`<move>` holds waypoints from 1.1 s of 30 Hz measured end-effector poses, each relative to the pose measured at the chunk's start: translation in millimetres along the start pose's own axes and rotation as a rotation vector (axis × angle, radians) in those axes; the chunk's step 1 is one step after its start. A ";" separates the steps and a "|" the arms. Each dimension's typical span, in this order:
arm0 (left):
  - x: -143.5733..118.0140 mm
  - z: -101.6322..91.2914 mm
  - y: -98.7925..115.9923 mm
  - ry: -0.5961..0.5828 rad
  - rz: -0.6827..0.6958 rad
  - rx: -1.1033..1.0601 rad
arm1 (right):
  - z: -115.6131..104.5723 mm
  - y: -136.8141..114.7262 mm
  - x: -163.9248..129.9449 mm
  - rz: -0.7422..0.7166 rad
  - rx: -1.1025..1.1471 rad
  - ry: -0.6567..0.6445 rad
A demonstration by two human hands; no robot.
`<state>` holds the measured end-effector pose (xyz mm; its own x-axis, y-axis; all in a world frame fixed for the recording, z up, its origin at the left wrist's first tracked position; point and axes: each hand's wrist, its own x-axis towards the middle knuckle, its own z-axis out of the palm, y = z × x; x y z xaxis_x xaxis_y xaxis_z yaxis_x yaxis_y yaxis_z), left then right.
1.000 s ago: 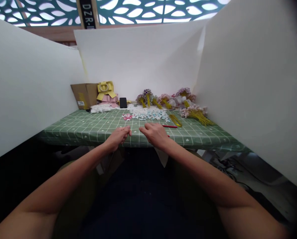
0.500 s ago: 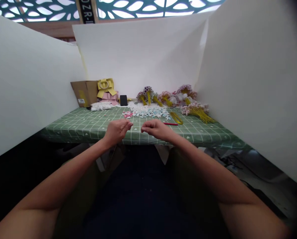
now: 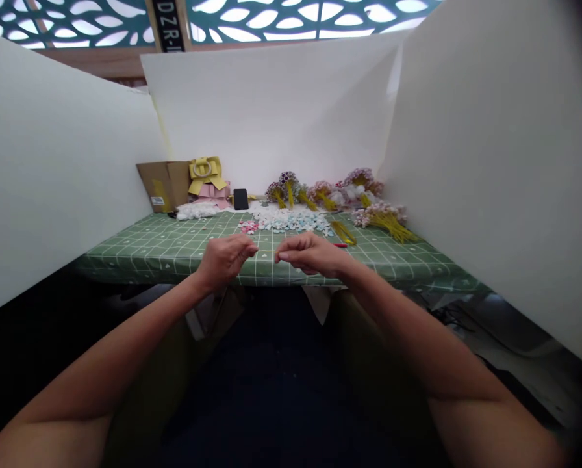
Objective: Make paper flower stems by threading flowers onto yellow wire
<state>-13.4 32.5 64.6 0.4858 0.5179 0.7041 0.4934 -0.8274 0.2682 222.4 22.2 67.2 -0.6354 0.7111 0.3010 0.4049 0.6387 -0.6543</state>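
My left hand (image 3: 225,259) is closed in a pinch above the front edge of the table, and whatever its fingertips hold is too small to name. Facing it across a narrow gap, my right hand (image 3: 313,253) is pinched too, thumb against fingers, its contents equally unclear. Just beyond both hands lies a spread of small white and pale blue pieces (image 3: 291,222). A little heap of pink pieces (image 3: 248,226) adjoins it on the left. Behind my right hand a red stick-like item (image 3: 340,246) is partly covered. Near it rests a bundle of thin yellow stems (image 3: 343,233).
A green checked cloth (image 3: 174,244) covers the table. Bunches of small flower stems (image 3: 386,220) lie at the back right. At the back left are a cardboard box (image 3: 167,185), yellow and pink bows (image 3: 206,170) and a black phone-like object (image 3: 241,199). White panels (image 3: 271,110) enclose the table.
My right hand has shifted slightly, now covering more of the red stick-like item. My left hand has moved slightly left. Both stay pinched, and the whole view has tilted a little.
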 end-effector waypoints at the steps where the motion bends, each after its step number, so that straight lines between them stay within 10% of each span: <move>1: 0.2 -2.0 1.1 0.012 0.055 0.044 | -3.1 -1.6 -0.7 0.018 0.069 -0.072; 4: -0.8 4.5 -5.4 -0.046 -0.038 0.021 | 0.5 0.4 1.0 0.080 -0.131 0.011; 7: -3.6 21.6 -20.9 -0.191 -0.440 -0.291 | 16.5 8.2 5.6 0.076 -0.690 0.272; 10: -5.7 32.8 -31.1 -0.244 -0.703 -0.635 | 28.2 14.2 7.7 -0.018 -1.033 0.265; 16: -1.5 14.9 -17.4 -0.148 -0.311 -0.252 | 16.8 10.3 4.7 0.012 -0.541 0.283; 21: 0.7 -6.9 1.6 0.015 0.119 0.103 | -6.1 -6.1 -1.8 0.099 0.096 -0.105; 26: -1.5 14.9 -12.4 -0.165 -0.339 -0.157 | 14.7 2.8 4.5 0.141 -0.582 0.270; 29: -4.4 30.9 -25.6 -0.237 -0.702 -0.545 | 32.4 12.0 8.2 -0.004 -1.004 0.274; 33: -3.8 29.7 -28.4 -0.273 -0.691 -0.562 | 34.0 12.8 8.6 0.030 -0.951 0.217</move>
<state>-7.8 60.5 34.8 0.4032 0.9085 0.1097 0.3488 -0.2634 0.8994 199.8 26.4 37.8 -0.5199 0.7085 0.4772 0.8409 0.5226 0.1403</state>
